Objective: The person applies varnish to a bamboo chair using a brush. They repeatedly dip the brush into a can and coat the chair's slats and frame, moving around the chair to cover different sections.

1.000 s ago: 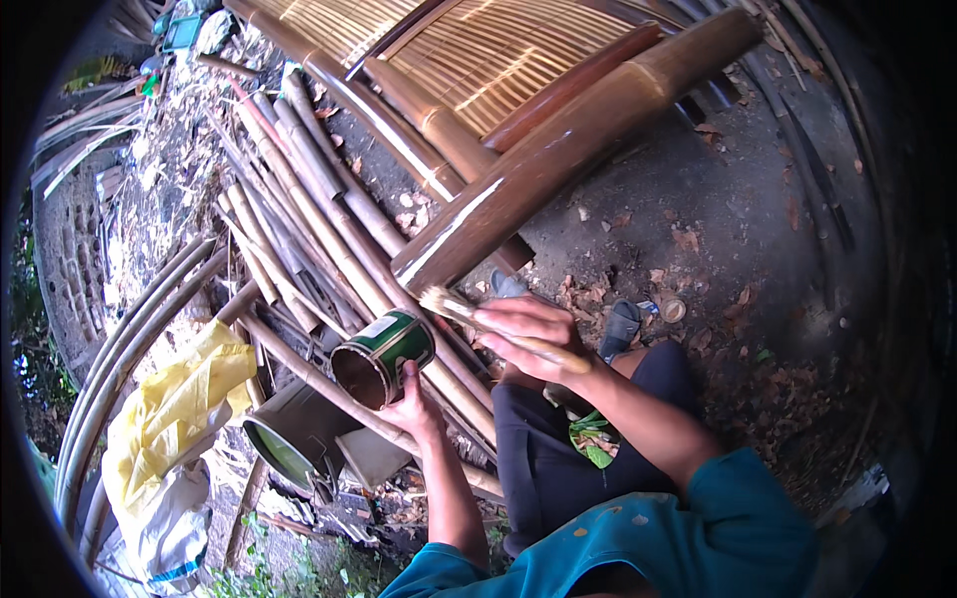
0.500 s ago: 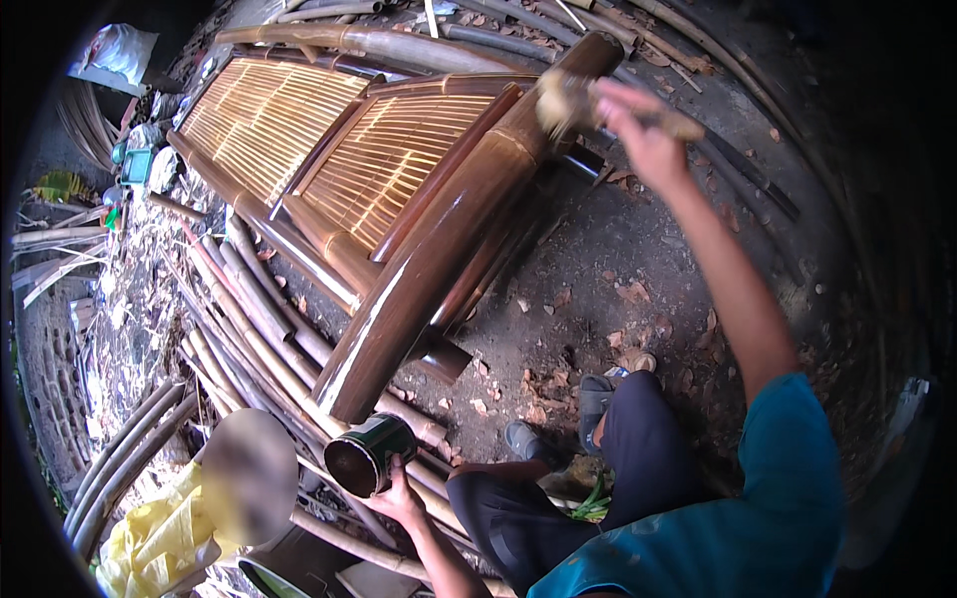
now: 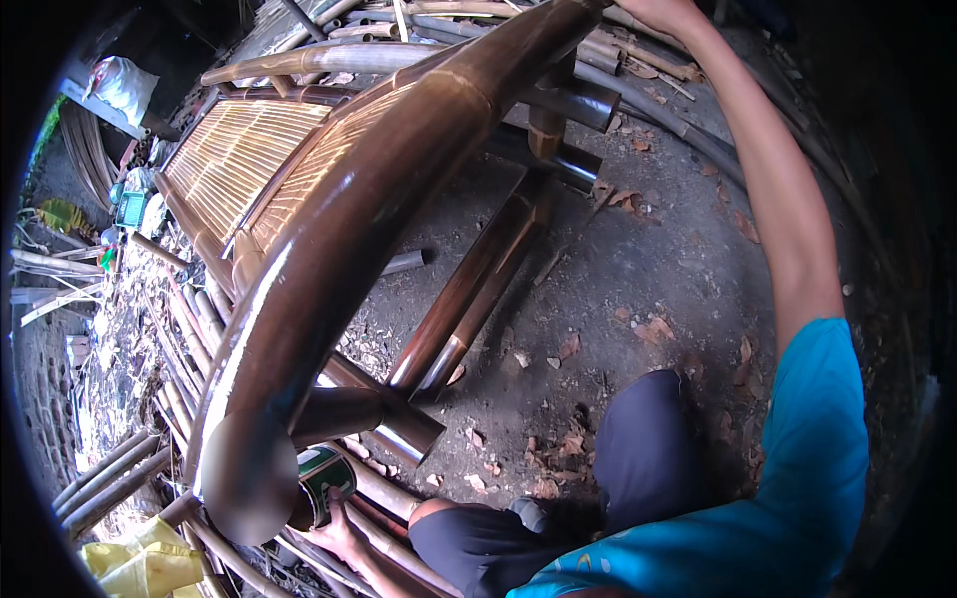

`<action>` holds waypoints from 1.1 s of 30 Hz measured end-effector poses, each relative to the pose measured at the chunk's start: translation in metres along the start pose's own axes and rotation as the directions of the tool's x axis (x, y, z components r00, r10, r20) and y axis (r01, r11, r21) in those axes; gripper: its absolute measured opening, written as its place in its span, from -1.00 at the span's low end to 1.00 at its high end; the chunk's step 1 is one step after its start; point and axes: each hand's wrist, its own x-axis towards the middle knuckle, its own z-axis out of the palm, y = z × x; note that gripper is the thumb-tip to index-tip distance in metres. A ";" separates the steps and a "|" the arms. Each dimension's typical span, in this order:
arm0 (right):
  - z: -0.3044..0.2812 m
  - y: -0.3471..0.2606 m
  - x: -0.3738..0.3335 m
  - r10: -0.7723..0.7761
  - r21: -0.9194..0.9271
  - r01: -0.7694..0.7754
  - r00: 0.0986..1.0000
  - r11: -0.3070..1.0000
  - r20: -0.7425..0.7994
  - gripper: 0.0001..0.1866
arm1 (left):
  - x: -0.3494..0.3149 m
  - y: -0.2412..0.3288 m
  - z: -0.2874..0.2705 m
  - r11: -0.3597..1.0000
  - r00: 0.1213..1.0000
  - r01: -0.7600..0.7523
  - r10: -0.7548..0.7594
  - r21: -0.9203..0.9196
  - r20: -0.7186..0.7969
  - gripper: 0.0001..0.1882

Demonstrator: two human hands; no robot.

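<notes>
A thick, glossy brown bamboo beam point(image 3: 369, 189) of a bench-like frame slants across the view, close to me. Behind it lies a slatted bamboo panel point(image 3: 239, 140). My left hand point(image 3: 341, 533) grips a green open can point(image 3: 324, 473) low, by the beam's near end; a blurred patch hides part of the can and that end. My right hand point(image 3: 653, 12) is raised at the top edge, at the beam's far end. Its fingers are mostly cut off or hidden, and no brush shows there now. Beneath the beam, bamboo legs and crosspieces point(image 3: 469, 289) stand over the ground.
Loose bamboo poles point(image 3: 110, 468) lie in piles at left, and others point(image 3: 439, 20) at the back. Dry leaves point(image 3: 653, 329) scatter over dark soil. Yellow sheeting point(image 3: 145, 563) sits at lower left, a teal basket point(image 3: 130, 209) farther off. My knee point(image 3: 648, 429) is close to the frame.
My right hand, which held a brush, has moved up to the top edge, and the brush is out of sight. The can is lower and farther left. The beam appears larger, its underside showing more.
</notes>
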 end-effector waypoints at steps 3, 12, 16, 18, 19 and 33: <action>0.025 0.037 -0.023 0.258 0.377 -0.244 0.966 0.893 0.016 -0.62 | -0.008 -0.010 -0.005 0.999 0.998 0.036 -0.036 0.005 -0.060 -0.16; 0.164 0.023 -0.160 0.009 0.170 0.097 0.845 0.981 -0.535 -0.74 | -0.027 -0.026 -0.012 0.961 0.972 0.222 -0.231 -0.167 -0.039 -0.14; 0.222 0.006 -0.110 -0.111 0.206 0.281 0.802 0.937 -0.587 -0.73 | -0.037 -0.023 -0.007 0.957 0.972 0.221 -0.231 -0.185 -0.034 -0.10; 0.225 0.023 -0.100 -0.128 0.011 0.143 0.915 0.990 -0.383 -0.73 | -0.036 -0.033 -0.003 0.975 0.988 0.150 -0.155 -0.164 -0.017 -0.07; 0.235 0.013 -0.102 -0.103 -0.067 0.088 0.959 0.994 -0.266 -0.73 | -0.036 -0.034 -0.011 0.998 0.995 0.050 -0.054 -0.047 -0.082 -0.05; 0.130 0.023 -0.188 0.040 0.000 -0.053 0.762 0.999 -0.646 -0.80 | -0.044 0.019 -0.040 0.996 0.991 0.024 -0.035 -0.082 -0.132 -0.19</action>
